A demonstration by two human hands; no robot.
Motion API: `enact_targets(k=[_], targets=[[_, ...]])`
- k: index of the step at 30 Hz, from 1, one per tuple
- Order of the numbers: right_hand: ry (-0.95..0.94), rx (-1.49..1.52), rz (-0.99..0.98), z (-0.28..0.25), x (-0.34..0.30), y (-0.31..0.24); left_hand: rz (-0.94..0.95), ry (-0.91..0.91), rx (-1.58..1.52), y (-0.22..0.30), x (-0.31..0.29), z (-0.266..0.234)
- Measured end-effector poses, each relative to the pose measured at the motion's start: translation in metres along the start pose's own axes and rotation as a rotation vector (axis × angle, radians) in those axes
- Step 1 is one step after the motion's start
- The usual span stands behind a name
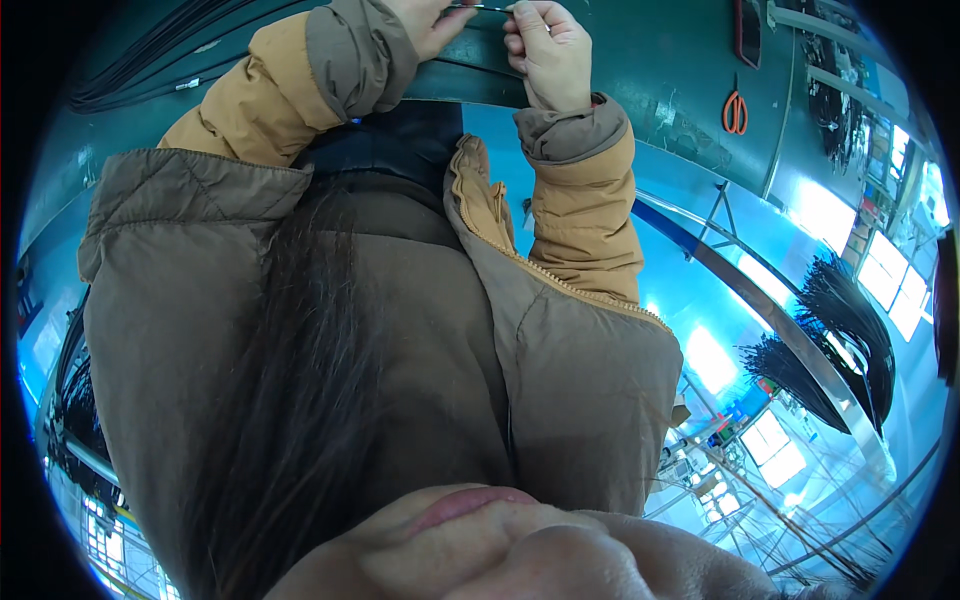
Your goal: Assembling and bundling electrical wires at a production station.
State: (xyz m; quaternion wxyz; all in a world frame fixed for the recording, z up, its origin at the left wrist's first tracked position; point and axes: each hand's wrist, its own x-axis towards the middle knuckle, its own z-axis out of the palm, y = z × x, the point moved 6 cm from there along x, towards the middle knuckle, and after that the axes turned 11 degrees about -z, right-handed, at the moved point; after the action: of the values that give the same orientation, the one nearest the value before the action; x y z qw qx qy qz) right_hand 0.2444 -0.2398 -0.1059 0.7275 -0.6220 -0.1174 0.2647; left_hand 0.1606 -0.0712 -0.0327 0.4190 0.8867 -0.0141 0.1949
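A thin dark cable (487,8) was pinched by the fingertips of the left hand (428,25) and the right hand (553,55), apparently so its short span was steadied.

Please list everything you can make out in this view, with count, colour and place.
table: one, green, across the top
thin cable: one, dark, between the two hands
loose cables: many, black, on the table, upper left
phone: one, dark, top right on the table
scissors: one pair, orange handles, on the table below the phone
hanging cables: several bunches, black, right side
windows: several, bright white, right and lower edges
jacket: one, grey-brown and tan, centre
left hand: one, bare, top centre
right hand: one, bare, right of it
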Motion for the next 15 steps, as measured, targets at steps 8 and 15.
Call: enact_targets(k=[8,15], targets=[[0.138,-0.192,-0.041,-0.052,-0.028,-0.036,-0.075,-0.129,0.331,-0.101,-0.068,-0.093],[0.052,-0.666,-0.042,-0.063,-0.037,-0.033,-0.094,-0.188,0.602,-0.161,-0.128,-0.198]])
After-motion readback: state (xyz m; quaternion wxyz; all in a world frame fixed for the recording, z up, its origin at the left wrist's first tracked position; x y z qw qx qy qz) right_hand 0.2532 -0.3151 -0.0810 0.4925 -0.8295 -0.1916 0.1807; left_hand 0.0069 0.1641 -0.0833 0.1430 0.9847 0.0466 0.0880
